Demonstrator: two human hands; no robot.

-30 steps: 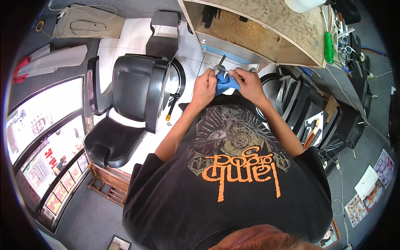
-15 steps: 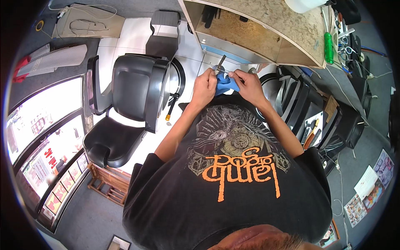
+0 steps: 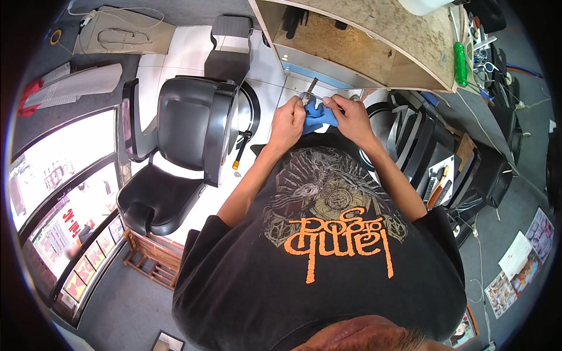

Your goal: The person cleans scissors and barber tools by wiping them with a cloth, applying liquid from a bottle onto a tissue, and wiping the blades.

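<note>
In front of my chest, my left hand (image 3: 288, 123) is closed around a narrow metal tool (image 3: 312, 86); its dark, slim end sticks out beyond the fingers and its exact kind is unclear. A crumpled blue cloth (image 3: 318, 117) hangs between both hands, bunched up against the tool. My right hand (image 3: 352, 120) pinches the cloth from the other side, thumb and finger pressed together. The fingers hide the rest of the tool.
A wooden cabinet (image 3: 404, 44) stands just beyond my hands, with a green-handled screwdriver (image 3: 461, 64) on its edge. Several scissors (image 3: 486, 67) sit behind it. A black barber chair (image 3: 187, 117) is on the left, and more black chairs (image 3: 433, 140) are on the right.
A thin shiny metal piece spanning between my hands no longer shows there. The blue cloth has spread slightly right with my right hand. My left hand stays nearly in place.
</note>
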